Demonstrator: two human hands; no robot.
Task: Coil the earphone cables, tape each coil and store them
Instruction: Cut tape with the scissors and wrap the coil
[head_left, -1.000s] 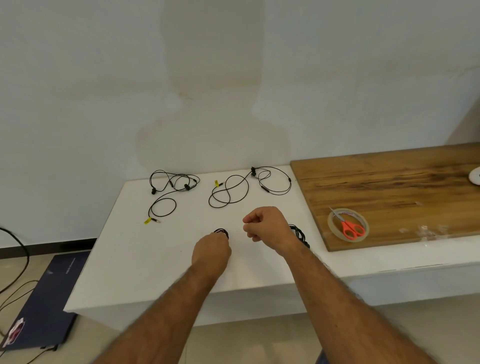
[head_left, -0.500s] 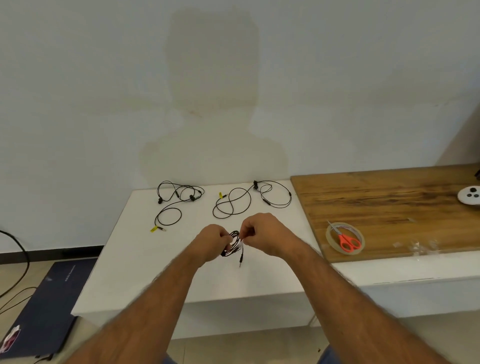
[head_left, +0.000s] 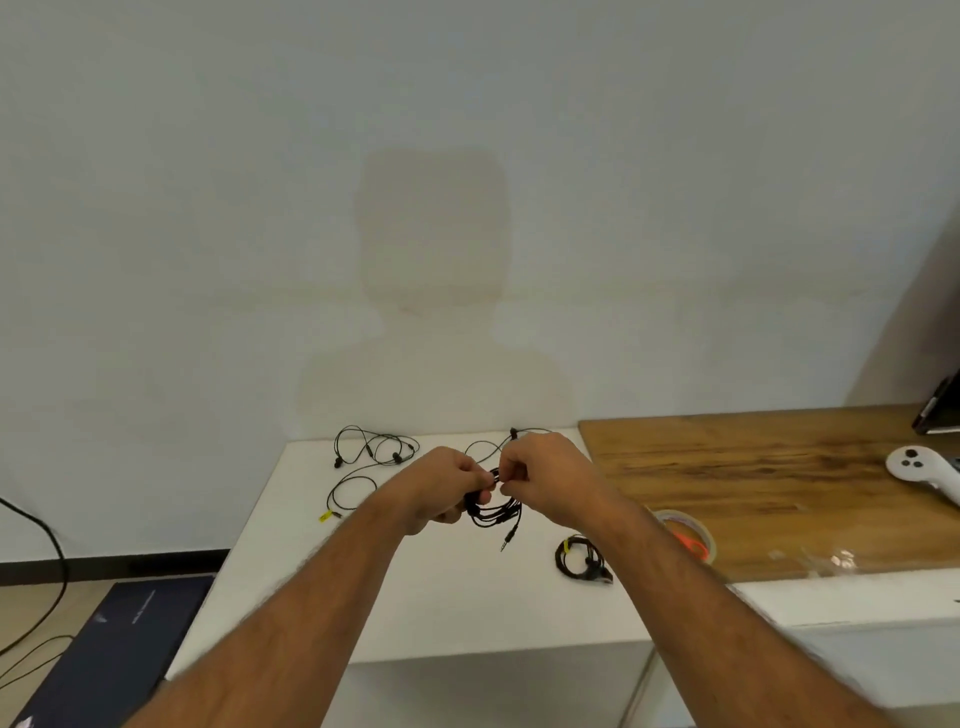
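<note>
A black coiled earphone cable (head_left: 493, 512) hangs between my hands above the white table (head_left: 415, 597), its jack dangling below. My left hand (head_left: 444, 480) grips the coil's left side. My right hand (head_left: 545, 475) pinches its top. A second coiled earphone (head_left: 579, 558) lies on the table to the right. One loose earphone cable (head_left: 363, 457) lies at the back left. Another loose earphone cable (head_left: 488, 444) lies mostly hidden behind my hands. A roll of clear tape (head_left: 691, 530) with orange scissors (head_left: 693, 543) inside it sits on the wooden board, partly behind my right forearm.
The wooden board (head_left: 779, 478) covers the table to the right, with a white controller (head_left: 922, 467) and a dark device (head_left: 940, 405) at its far end. Bits of clear plastic (head_left: 831, 558) lie near its front edge. A dark mat (head_left: 114, 649) and black wires (head_left: 47, 561) lie on the floor left.
Both hands lifted the coil off the table and closed in on it. My view tilted upward, so the table sits lower in the frame.
</note>
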